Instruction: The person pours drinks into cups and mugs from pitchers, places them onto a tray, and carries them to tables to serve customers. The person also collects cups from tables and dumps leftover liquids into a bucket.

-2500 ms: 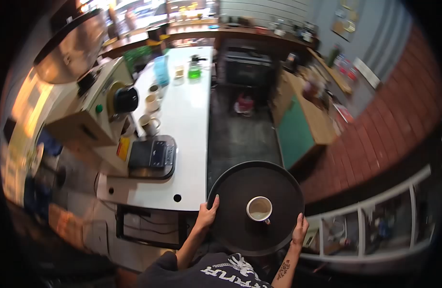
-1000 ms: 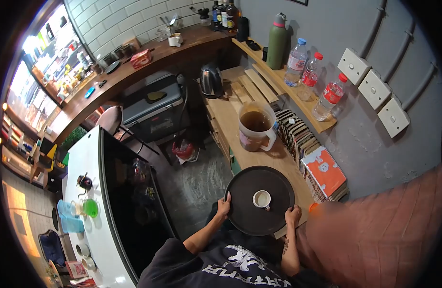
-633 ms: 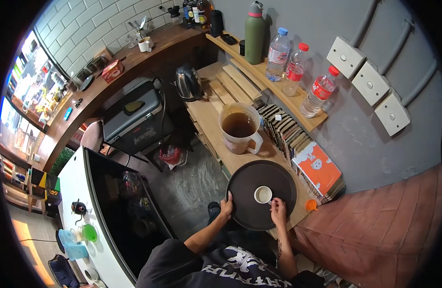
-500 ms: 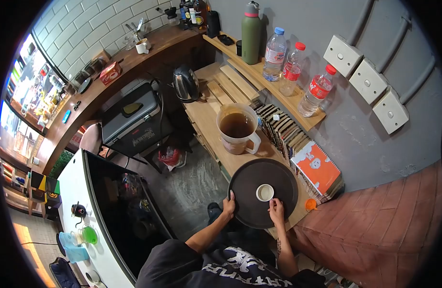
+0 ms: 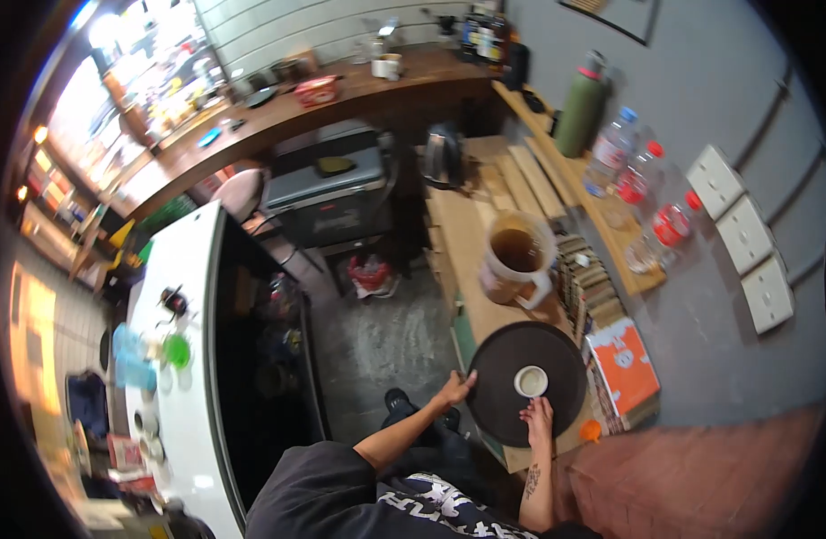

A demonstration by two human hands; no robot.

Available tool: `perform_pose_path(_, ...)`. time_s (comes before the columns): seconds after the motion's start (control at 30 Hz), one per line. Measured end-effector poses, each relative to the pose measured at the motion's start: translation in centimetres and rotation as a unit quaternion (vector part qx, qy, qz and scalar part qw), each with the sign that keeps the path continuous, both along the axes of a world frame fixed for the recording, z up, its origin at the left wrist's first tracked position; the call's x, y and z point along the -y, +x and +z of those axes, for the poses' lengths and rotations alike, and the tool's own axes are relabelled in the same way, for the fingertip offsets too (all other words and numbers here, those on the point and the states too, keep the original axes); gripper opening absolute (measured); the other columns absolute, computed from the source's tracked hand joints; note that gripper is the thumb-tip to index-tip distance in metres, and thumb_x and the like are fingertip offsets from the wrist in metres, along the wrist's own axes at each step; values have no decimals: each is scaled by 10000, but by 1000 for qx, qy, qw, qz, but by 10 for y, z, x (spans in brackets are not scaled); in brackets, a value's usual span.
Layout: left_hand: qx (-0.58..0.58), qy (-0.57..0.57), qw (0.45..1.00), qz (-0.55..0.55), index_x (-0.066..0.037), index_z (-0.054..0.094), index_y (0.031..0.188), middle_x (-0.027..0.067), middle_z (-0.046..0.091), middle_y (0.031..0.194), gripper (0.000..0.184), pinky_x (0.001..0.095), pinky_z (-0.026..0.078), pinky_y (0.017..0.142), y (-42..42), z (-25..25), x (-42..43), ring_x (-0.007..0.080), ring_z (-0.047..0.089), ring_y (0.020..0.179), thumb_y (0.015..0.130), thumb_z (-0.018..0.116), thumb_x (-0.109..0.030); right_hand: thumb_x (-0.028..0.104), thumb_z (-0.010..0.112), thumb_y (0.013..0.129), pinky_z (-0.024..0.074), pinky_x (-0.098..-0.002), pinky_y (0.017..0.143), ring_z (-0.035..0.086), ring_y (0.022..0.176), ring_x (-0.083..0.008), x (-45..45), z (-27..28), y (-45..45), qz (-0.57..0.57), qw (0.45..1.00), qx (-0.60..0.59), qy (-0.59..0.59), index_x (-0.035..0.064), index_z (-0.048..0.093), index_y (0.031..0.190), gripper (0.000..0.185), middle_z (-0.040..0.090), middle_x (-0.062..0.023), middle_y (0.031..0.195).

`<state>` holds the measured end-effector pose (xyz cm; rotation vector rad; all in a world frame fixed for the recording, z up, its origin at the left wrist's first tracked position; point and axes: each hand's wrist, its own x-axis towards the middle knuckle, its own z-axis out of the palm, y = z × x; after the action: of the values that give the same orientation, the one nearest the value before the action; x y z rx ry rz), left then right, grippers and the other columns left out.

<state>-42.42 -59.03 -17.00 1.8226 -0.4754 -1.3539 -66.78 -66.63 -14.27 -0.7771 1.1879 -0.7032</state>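
A round dark tray [image 5: 503, 413] sits on the wooden bench, near its front end. My left hand [image 5: 453, 389] is closed on the tray's left rim, thumb on top. On the tray stands a small white cup [image 5: 531, 382] with something pale inside. My right hand [image 5: 538, 415] is at the cup's near side, its fingers drawn together where the handle would be; blur hides the exact grip. Just beyond the tray is a large plastic measuring jug [image 5: 507, 285] of brown liquid, its handle toward me.
A row of books [image 5: 588, 278] and an orange notebook [image 5: 623, 366] line the wall. Plastic bottles [image 5: 610, 153] and a green flask [image 5: 581, 112] stand on a narrow shelf [image 5: 628, 268]. A kettle [image 5: 443, 157] is farther back. Left is a white counter [image 5: 184, 395].
The view has swung left, so the bench, tray and hands appear farther right. Both hands keep their places at the tray and cup.
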Motion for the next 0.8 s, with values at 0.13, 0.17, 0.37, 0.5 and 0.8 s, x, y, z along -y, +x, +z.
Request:
perform_pose_path(0.13,-18,-12,999,-39,7,441,1259,175,613,1062,719,360,453,898,27,44,-50,241,567,1016,899,551,-605,257,498,995,484,-254,526,572,586,-124,-10,13,27,26,1000,9,3,119,523,889,176,498,7,709)
perform_pose_path(0.17,-27,-17,999,-30,-21,450,1265,159,619,1060,677,349,460,856,35,40,-66,206,564,994,909,551,-588,258,502,994,480,-255,522,571,583,-123,-14,23,39,46,999,19,8,115,522,876,186,495,5,701)
perform_pose_path(0.37,-53,-79,993,67,-48,483,1265,110,633,1059,558,326,472,823,86,74,-171,165,586,950,935,579,-488,257,524,989,459,-259,504,564,566,-126,-31,62,150,255,966,15,-40,92,518,835,226,486,-5,680)
perform_pose_path(0.5,67,-189,965,171,-129,448,1358,125,618,1069,545,319,497,811,107,112,-249,186,611,967,927,623,-413,237,531,991,460,-270,535,509,549,-107,-77,105,242,457,883,20,-103,70,517,815,243,468,1,658)
perform_pose_path(0.8,223,-207,872,384,-197,222,1518,113,609,1053,869,284,526,695,123,201,-473,132,616,793,833,757,-191,264,528,1003,424,-220,564,466,562,-63,-332,171,371,728,677,102,-11,61,580,913,228,475,44,653)
